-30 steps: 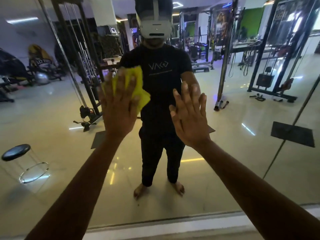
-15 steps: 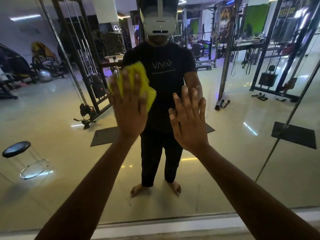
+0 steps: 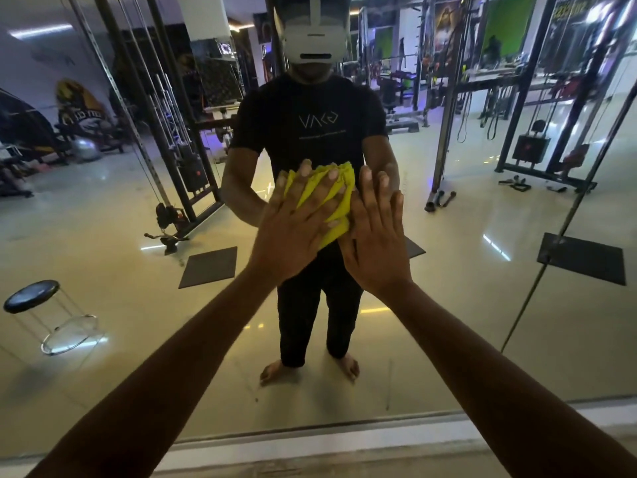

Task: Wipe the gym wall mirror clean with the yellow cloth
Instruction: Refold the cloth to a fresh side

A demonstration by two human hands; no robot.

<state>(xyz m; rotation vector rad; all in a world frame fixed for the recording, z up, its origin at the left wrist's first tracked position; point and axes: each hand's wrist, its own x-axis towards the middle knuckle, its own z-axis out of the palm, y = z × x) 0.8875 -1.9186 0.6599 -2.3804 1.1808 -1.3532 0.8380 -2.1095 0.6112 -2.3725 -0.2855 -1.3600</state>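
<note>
The left hand (image 3: 293,232) presses the crumpled yellow cloth (image 3: 324,198) flat-fingered against the large gym wall mirror (image 3: 482,305); the right hand (image 3: 375,243) rests open beside it, with reflected weight racks (image 3: 537,115) and a glossy floor (image 3: 103,236).

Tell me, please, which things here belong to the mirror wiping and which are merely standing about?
Job: yellow cloth; left hand pressing it flat; wall mirror; right hand flat on the glass.
Standing about, as reflections: black stool; floor mat; cable machine.

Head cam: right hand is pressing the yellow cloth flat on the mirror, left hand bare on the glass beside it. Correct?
Hands are swapped. The head view shows the left hand pressing the yellow cloth flat on the mirror, with the right hand bare on the glass beside it.
</note>
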